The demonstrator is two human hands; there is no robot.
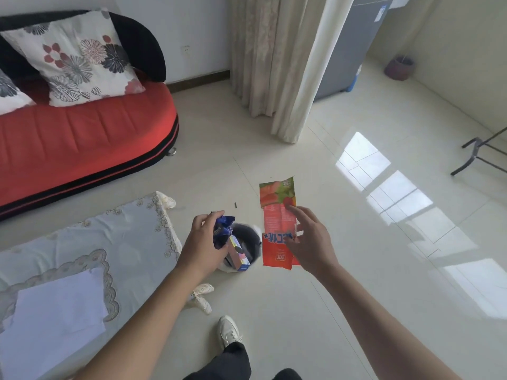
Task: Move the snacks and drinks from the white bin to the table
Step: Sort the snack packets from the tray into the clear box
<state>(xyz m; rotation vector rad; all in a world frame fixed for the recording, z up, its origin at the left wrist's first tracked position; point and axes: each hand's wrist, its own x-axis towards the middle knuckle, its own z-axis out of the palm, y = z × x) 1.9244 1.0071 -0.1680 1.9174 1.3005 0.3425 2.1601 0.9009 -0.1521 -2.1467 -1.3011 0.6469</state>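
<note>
Forearms [153,311] reach up over the bin [257,229] at centre frame: left hand [201,242] clenches a blue wrapper [222,229], right hand [310,242] pinches a red packet [277,209], both apparently lifted clear for the table [82,242] at lower left.

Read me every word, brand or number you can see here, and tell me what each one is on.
Red packet in the right hand: large white characters on a blue band, upside down, seemingly including "C"; otherwise blurred.
Same packet: small white logo and fine print, too small to read.
Blue wrapper in the left hand, box in the white bin, sticker on the grey appliance: nothing legible.
</note>
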